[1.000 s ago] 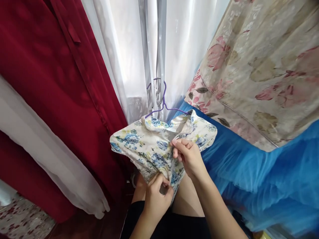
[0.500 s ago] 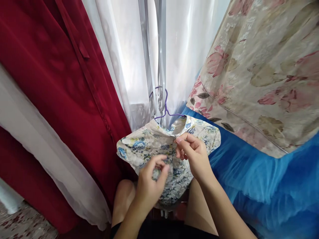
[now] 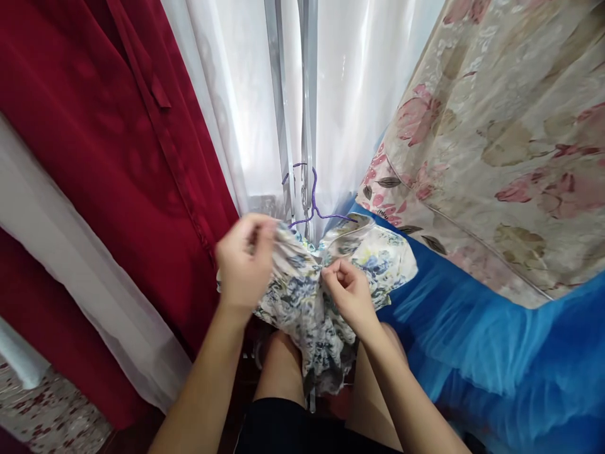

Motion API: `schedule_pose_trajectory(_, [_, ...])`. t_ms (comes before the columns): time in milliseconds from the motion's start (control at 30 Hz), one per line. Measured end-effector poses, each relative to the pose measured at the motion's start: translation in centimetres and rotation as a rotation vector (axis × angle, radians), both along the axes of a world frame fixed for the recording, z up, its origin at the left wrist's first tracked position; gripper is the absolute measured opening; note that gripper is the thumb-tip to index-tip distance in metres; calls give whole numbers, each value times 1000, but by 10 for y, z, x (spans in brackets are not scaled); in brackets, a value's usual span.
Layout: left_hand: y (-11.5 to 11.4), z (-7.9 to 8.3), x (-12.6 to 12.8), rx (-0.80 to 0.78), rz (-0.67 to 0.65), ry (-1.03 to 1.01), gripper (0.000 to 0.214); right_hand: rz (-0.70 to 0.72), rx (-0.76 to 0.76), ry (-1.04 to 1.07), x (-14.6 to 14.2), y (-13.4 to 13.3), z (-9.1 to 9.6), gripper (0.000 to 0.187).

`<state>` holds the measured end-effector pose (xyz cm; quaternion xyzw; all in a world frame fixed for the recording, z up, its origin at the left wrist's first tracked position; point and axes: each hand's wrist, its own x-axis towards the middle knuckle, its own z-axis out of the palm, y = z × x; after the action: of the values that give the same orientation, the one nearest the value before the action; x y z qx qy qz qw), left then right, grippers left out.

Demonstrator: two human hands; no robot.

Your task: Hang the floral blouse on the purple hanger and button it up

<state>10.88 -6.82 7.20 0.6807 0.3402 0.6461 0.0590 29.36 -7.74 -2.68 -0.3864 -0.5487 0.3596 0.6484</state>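
A small white dress with blue flowers point(image 3: 378, 261) hangs on a purple hanger point(image 3: 313, 195) hooked to a metal rail point(image 3: 283, 126) in front of me. My left hand point(image 3: 243, 265) grips the dress's left shoulder near the collar. My right hand point(image 3: 345, 293) pinches the fabric at the middle of the dress, just below the neckline. The lower part of the dress droops between my knees.
A dark red garment point(image 3: 94, 139) hangs at the left over a sheer white cloth point(image 3: 89, 277). White curtains point(image 3: 359, 94) hang behind the rail. At the right are a cream cloth with pink flowers point(image 3: 496, 139) and blue tulle point(image 3: 496, 353).
My left hand rose from the dress's lower hem to its left shoulder and took hold there. My right hand stayed at the middle of the dress. The dress now hangs lower.
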Motion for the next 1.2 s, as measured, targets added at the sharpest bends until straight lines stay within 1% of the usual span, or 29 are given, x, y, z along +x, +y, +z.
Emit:
schedule_pose_trajectory(67, [13, -8, -31, -66, 47, -251, 22, 7, -38, -27, 4, -8, -10, 32])
schedule_pose_trajectory(133, [28, -28, -63, -155, 46, -495, 25, 14, -61, -61, 3, -23, -15, 30])
schedule_pose_trajectory(200, [40, -59, -86, -294, 12, -815, 32, 53, -80, -104, -2, -38, -17, 28])
schedule_pose_trajectory(267, [44, -95, -95, -424, 38, -1092, 34, 105, -92, -126, -8, -47, -17, 28])
schedule_pose_trajectory(333, [38, -132, -89, -519, 41, -1159, 34, 148, -127, -72, -7, -48, -20, 28])
schedule_pose_trajectory(367, [31, -150, -81, -565, 22, -1154, 35, 158, -157, -4, -2, -47, -23, 27])
schedule_pose_trajectory(433, [15, -180, -60, -634, -7, -1126, 37, 137, -222, 208, 15, -42, -36, 25])
schedule_pose_trajectory(467, [6, -193, -47, -657, -24, -1098, 39, 94, -248, 336, 27, -40, -45, 25])
schedule_pose_trajectory(500, [-3, -202, -33, -669, -57, -1023, 42, 22, -266, 465, 39, -39, -55, 25])
schedule_pose_trajectory(533, [-11, -208, -19, -670, -105, -892, 44, -72, -278, 585, 50, -39, -66, 25])
schedule_pose_trajectory(567, [-19, -211, -6, -667, -156, -770, 44, -177, -281, 687, 61, -41, -78, 26])
schedule_pose_trajectory(633, [-31, -207, 18, -642, -256, -546, 40, -358, -274, 800, 76, -47, -102, 27])
schedule_pose_trajectory(700, [-40, -194, 37, -614, -331, -430, 35, -464, -253, 798, 82, -55, -120, 24])
schedule_pose_trajectory(733, [-44, -187, 44, -600, -357, -398, 33, -509, -237, 779, 83, -59, -126, 23])
schedule_pose_trajectory(800, [-54, -173, 56, -589, -406, -364, 32, -620, -188, 744, 80, -65, -129, 20])
schedule_pose_trajectory(833, [-59, -168, 60, -591, -431, -352, 32, -662, -166, 711, 78, -68, -126, 21])
schedule_pose_trajectory(867, [-64, -163, 65, -594, -455, -337, 32, -660, -161, 643, 75, -71, -120, 21])
schedule_pose_trajectory(900, [-70, -159, 69, -596, -477, -319, 32, -596, -182, 533, 73, -73, -113, 20])
schedule_pose_trajectory(933, [-76, -155, 73, -594, -499, -298, 33, -476, -229, 394, 70, -75, -105, 19])
schedule_pose_trajectory(1000, [-86, -148, 81, -583, -536, -250, 33, -171, -366, 142, 61, -81, -90, 24])
schedule_pose_trajectory(1033, [-90, -144, 84, -578, -552, -222, 32, -28, -428, 85, 56, -84, -86, 27])
schedule_pose_trajectory(1067, [-93, -141, 87, -576, -562, -190, 31, 92, -476, 85, 49, -88, -83, 32])
schedule_pose_trajectory(1133, [-96, -134, 87, -587, -553, -116, 25, 279, -545, 202, 34, -95, -83, 45])
schedule_pose_trajectory(1167, [-95, -132, 84, -605, -526, -77, 22, 364, -574, 273, 28, -98, -85, 51])
schedule_pose_trajectory(1200, [-93, -132, 79, -631, -490, -39, 25, 434, -603, 338, 22, -102, -87, 55])
